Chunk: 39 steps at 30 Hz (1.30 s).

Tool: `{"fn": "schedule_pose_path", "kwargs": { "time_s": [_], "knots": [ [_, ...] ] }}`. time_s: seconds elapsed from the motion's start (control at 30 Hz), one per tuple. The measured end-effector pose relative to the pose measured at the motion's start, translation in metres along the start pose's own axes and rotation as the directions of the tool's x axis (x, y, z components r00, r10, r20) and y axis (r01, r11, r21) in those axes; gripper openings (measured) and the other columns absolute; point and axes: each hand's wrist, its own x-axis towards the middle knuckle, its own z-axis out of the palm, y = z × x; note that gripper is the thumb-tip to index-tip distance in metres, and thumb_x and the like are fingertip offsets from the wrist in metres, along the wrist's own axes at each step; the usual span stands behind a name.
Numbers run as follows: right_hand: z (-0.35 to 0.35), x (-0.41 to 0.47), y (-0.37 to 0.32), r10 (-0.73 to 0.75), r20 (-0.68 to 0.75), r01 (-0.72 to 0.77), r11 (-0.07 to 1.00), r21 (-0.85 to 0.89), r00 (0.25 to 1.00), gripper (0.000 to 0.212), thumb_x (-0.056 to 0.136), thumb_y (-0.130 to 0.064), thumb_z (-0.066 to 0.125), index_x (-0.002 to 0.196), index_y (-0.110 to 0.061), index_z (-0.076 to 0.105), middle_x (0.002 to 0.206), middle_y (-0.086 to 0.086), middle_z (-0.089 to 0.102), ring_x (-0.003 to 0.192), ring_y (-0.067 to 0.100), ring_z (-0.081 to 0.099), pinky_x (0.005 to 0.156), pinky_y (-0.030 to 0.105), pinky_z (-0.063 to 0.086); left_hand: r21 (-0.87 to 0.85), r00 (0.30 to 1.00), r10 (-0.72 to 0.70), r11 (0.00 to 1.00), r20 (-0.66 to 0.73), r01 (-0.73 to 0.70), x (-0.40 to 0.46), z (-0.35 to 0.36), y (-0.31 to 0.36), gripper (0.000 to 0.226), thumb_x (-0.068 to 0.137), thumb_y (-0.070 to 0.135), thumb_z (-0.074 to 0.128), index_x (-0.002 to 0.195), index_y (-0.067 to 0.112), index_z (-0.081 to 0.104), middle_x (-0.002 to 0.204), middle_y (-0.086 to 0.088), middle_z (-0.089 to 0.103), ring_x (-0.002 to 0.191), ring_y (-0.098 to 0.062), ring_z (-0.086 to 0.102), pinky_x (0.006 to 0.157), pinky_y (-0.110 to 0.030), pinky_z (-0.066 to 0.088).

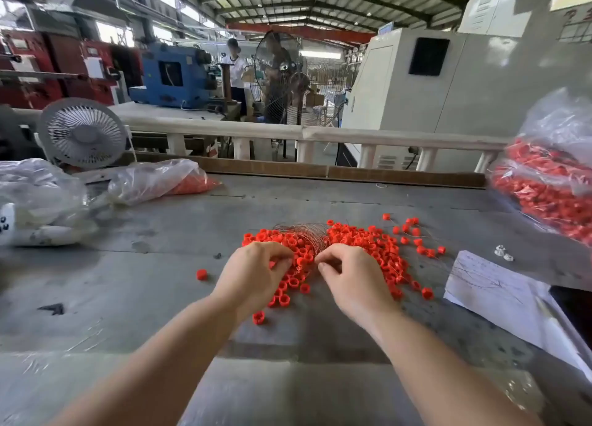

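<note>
Red caps [358,243] lie in a loose heap on the middle of the grey table [144,265], with a fan of thin wires [304,233] spreading over the heap's far side. Both hands are down at its near edge. The left hand [253,272] has its fingers curled over the caps, and whether it grips one is hidden under the knuckles. The right hand [352,275] pinches thumb against forefinger where the thin wires run together.

A stray cap [201,274] sits apart to the left, and another [258,317] lies beside the left wrist. More are scattered towards the right, near two small white parts [503,253] and a sheet of paper [493,291] that hangs over the table's right edge. A dark scrap [53,308] lies well to the left.

A clear bag [551,198] at the right edge is packed with red pieces and wire, but it is blurred and cut off by the frame. A second bag [160,182] at the back left holds a small heap of red pieces in one end. Beside it, crumpled clear plastic [32,188] covers something white that I cannot make out.

A small white fan [82,133] stands at the back left. A cardboard strip [320,169] runs along the far edge of the table, with a white railing [320,134] behind it. Beyond the railing are a standing fan [280,73] and a pale machine [448,83].
</note>
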Motion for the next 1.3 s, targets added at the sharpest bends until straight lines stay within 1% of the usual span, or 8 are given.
{"fn": "schedule_pose_path", "kwargs": {
  "time_s": [0.07, 0.23, 0.4, 0.57, 0.73, 0.9, 1.1, 1.3],
  "knots": [
    [0.004, 0.010, 0.002, 0.041, -0.042, -0.042, 0.999, -0.028, 0.998, 0.016, 0.090, -0.011, 0.056, 0.096, -0.016, 0.070, 0.092, -0.001, 0.070, 0.086, 0.015, 0.061, 0.076, 0.023, 0.044, 0.028, 0.999, -0.036, 0.999, -0.027, 0.036, 0.007, 0.005, -0.003, 0.021, 0.090, 0.022, 0.059, 0.108, 0.023, 0.070, 0.112, 0.007, 0.068, 0.105, -0.012, 0.059, 0.082, -0.016, 0.035],
    [0.019, 0.022, 0.008, 0.050, -0.091, -0.058, 0.994, -0.092, 0.995, 0.018, 0.092, -0.012, 0.053, 0.101, -0.016, 0.068, 0.102, 0.000, 0.068, 0.095, 0.016, 0.060, 0.081, 0.023, 0.044, 0.055, 0.991, -0.094, 0.994, -0.093, 0.099, 0.016, 0.023, -0.014, 0.022, 0.090, 0.021, 0.058, 0.108, 0.024, 0.069, 0.116, 0.005, 0.066, 0.112, -0.018, 0.052, 0.091, -0.023, 0.033],
    [0.027, 0.022, 0.012, -0.006, -0.124, -0.009, 0.992, -0.122, 0.992, 0.016, 0.093, -0.014, 0.053, 0.102, -0.015, 0.067, 0.105, -0.001, 0.065, 0.098, 0.015, 0.059, 0.084, 0.023, 0.043, 0.083, 0.985, -0.058, 0.994, -0.161, 0.072, 0.019, 0.028, -0.017, 0.021, 0.089, 0.020, 0.059, 0.108, 0.023, 0.069, 0.114, 0.003, 0.066, 0.110, -0.020, 0.050, 0.086, -0.020, 0.029],
    [0.030, 0.024, 0.015, -0.044, -0.117, 0.025, 0.987, -0.161, 0.992, 0.016, 0.093, -0.014, 0.053, 0.102, -0.016, 0.067, 0.105, -0.002, 0.063, 0.101, 0.015, 0.055, 0.083, 0.021, 0.039, 0.084, 0.981, -0.013, 0.996, -0.192, 0.030, 0.021, 0.031, -0.017, 0.019, 0.088, 0.020, 0.061, 0.105, 0.021, 0.071, 0.111, 0.003, 0.065, 0.109, -0.019, 0.046, 0.096, -0.021, 0.026],
    [0.032, 0.023, 0.019, -0.058, -0.122, 0.036, 0.983, -0.178, 0.991, 0.015, 0.092, -0.014, 0.055, 0.099, -0.016, 0.068, 0.098, -0.003, 0.061, 0.098, 0.015, 0.055, 0.076, 0.018, 0.034, 0.076, 0.967, -0.015, 0.997, -0.256, 0.035, 0.017, 0.024, -0.025, 0.010, 0.083, 0.019, 0.069, 0.090, 0.022, 0.075, 0.096, 0.004, 0.067, 0.095, -0.019, 0.048, 0.078, -0.022, 0.029],
    [0.035, 0.022, 0.017, -0.088, -0.121, 0.064, 0.979, -0.191, 0.989, 0.014, 0.091, -0.014, 0.056, 0.098, -0.015, 0.069, 0.094, -0.003, 0.060, 0.094, 0.015, 0.055, 0.073, 0.017, 0.032, 0.089, 0.975, -0.044, 0.994, -0.220, 0.065, 0.017, 0.022, -0.028, 0.010, 0.084, 0.022, 0.068, 0.091, 0.025, 0.074, 0.098, 0.006, 0.065, 0.097, -0.018, 0.046, 0.084, -0.030, 0.033],
    [0.034, 0.020, 0.017, -0.099, -0.120, 0.075, 0.979, -0.192, 0.988, 0.016, 0.091, -0.013, 0.056, 0.099, -0.014, 0.070, 0.095, -0.002, 0.062, 0.095, 0.016, 0.055, 0.078, 0.021, 0.038, 0.100, 0.978, -0.030, 0.994, -0.209, 0.052, 0.019, 0.024, -0.027, 0.010, 0.085, 0.024, 0.067, 0.092, 0.025, 0.074, 0.098, 0.006, 0.064, 0.101, -0.018, 0.046, 0.087, -0.030, 0.032],
    [0.033, 0.017, 0.017, -0.104, -0.121, 0.082, 0.981, -0.175, 0.987, 0.018, 0.089, -0.009, 0.056, 0.099, -0.013, 0.070, 0.095, 0.000, 0.063, 0.095, 0.018, 0.057, 0.079, 0.020, 0.036, 0.065, 0.996, 0.067, 0.996, -0.057, -0.064, 0.015, 0.019, -0.020, 0.009, 0.078, 0.028, 0.072, 0.074, 0.034, 0.067, 0.081, 0.018, 0.053, 0.097, -0.010, 0.045, 0.078, -0.024, 0.019]
  ]
}}
